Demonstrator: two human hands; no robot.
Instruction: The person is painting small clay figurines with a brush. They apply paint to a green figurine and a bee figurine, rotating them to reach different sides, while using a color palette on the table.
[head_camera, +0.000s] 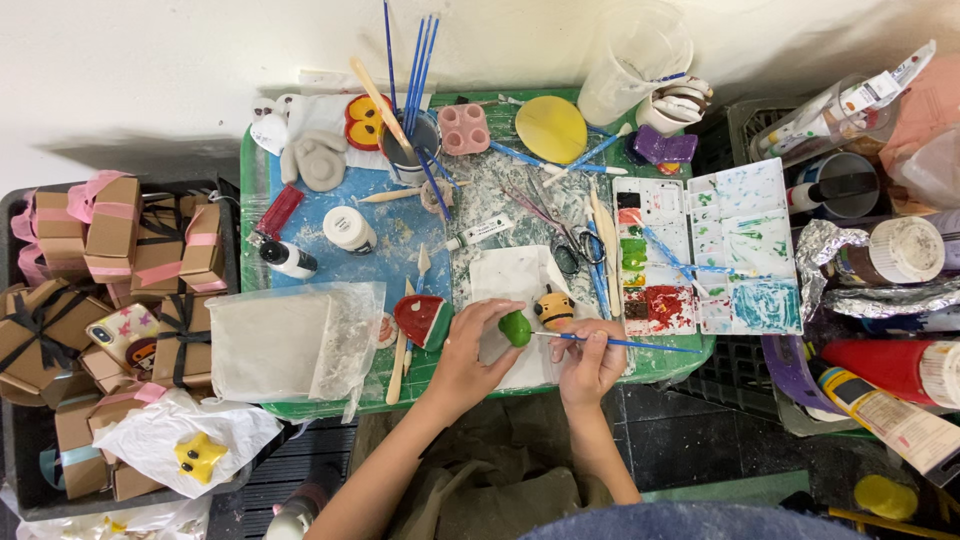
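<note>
both hands work at the near edge of the green mat (258, 230) in the head view. left hand (468, 350) is closed around a small green clay piece (516, 328), pinching it by fingertips over a white sheet (505, 275). right hand (592, 358) is closed on a thin blue paintbrush (625, 343), its tip pointing at the green piece, handle running out to the right.

likely risks: wet paint could smear onto the pinching fingers, or the piece could slip from so light a grip; the brush handle could also knock the yellow figurine (553, 308) just beside the piece.

a watermelon-slice piece (423, 320) lies just left of the hand. the paint palette (706, 250) sits to the right, with scissors (577, 250) and loose brushes lying between. a brush cup (412, 140) stands further back; ribboned cardboard boxes (110, 240) crowd the left.
</note>
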